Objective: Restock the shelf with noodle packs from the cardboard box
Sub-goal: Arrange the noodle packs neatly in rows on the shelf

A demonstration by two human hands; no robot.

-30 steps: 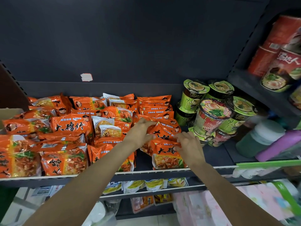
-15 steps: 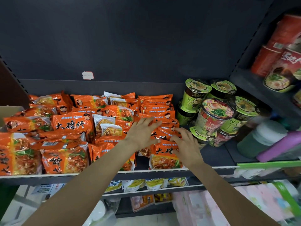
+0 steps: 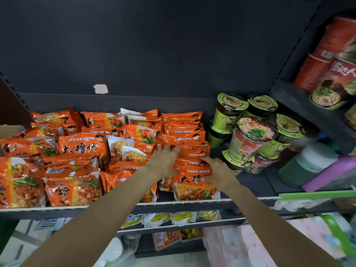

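1. Two forearms enter from the bottom edge of the view, both bare along their whole visible length; no sleeve or cuff shows anywhere on them.
2. The left hand (image 3: pixel 165 160) is bare: no glove, ring or bandage shows on its back or fingers.
3. The right hand (image 3: pixel 217 171) is likewise bare, with nothing worn on its fingers or its back.
4. Both wrists are uncovered, carrying no watch, strap or bracelet.
5. The rest of the person lies outside the view, so no clothing can be told.
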